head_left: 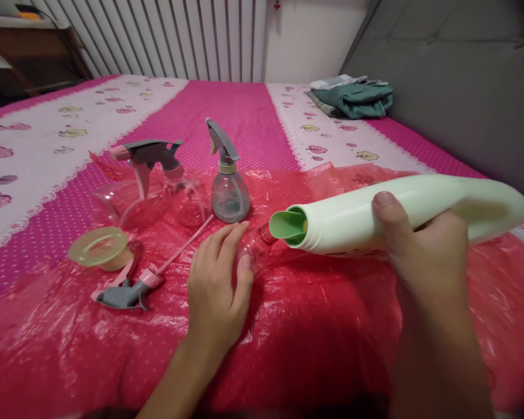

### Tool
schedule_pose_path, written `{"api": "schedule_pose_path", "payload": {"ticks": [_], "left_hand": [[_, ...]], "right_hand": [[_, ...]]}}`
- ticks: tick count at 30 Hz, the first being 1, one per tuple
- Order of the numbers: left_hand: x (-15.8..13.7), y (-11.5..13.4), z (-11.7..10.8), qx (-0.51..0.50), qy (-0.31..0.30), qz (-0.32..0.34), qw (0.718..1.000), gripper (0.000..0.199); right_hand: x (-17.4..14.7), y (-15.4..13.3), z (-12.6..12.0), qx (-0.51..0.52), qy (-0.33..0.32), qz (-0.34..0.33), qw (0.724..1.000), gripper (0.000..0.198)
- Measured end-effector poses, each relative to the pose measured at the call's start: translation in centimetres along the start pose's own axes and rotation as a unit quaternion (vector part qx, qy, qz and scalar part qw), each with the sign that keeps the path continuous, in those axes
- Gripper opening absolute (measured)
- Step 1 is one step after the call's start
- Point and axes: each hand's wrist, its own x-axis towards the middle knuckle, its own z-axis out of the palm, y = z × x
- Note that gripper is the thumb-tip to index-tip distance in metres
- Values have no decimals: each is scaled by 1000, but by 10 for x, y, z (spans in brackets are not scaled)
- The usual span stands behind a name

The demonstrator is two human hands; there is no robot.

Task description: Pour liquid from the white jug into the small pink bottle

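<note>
My right hand (428, 244) grips a large pale green detergent bottle (349, 218), tipped almost level. Its green pouring spout (288, 227) points left, right by the neck of a small clear bottle (257, 250). Around that clear bottle's body my left hand (220, 279) is wrapped, and the bottle leans toward the spout. Whether any liquid is flowing I cannot tell. Left of my left hand lies a loose grey and pink spray trigger (131, 291) with a pink tube. A yellowish cap or funnel (99, 247) rests beside it.
Behind my left hand stands a clear spray bottle (230, 195) with a grey trigger. Another spray bottle (148, 174) with a pink and grey head is to its left. Red plastic sheeting (297, 331) covers the bed's near part. Folded clothes (353, 99) lie at the far right.
</note>
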Motion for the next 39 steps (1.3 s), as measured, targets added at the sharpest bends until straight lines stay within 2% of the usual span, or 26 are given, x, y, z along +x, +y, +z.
{"api": "schedule_pose_path", "payload": {"ticks": [39], "left_hand": [[0,1,0,-1,-1,-1,1000,41]], "right_hand": [[1,0,-1,-4,3,2,1000,81]]}}
